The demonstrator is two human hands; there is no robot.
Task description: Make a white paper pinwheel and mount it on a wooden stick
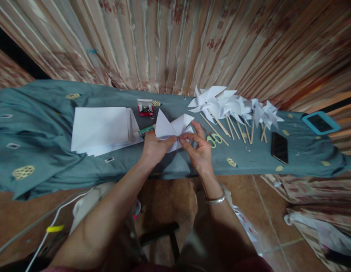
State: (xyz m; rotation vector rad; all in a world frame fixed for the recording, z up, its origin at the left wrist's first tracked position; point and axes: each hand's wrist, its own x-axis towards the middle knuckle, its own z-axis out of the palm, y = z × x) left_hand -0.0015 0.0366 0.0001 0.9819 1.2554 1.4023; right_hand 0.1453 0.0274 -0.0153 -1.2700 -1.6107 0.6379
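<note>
A white paper pinwheel is held in both hands over the front middle of the cloth-covered table. My left hand pinches its lower left side near the centre, thumb on top. My right hand has thumb and index finger together at the pinwheel's centre, with other fingers raised; whatever tiny piece is between them is too small to make out. Behind my left hand lies a green packet, partly covered. A small red box with its lid up holds dark metallic pins. Scissors with light green handles lie just right of my right hand.
A stack of white paper lies on the left. Several finished pinwheels on wooden sticks lie at the back right. Farther right are a dark phone and a blue-framed device. A pleated curtain hangs behind the table.
</note>
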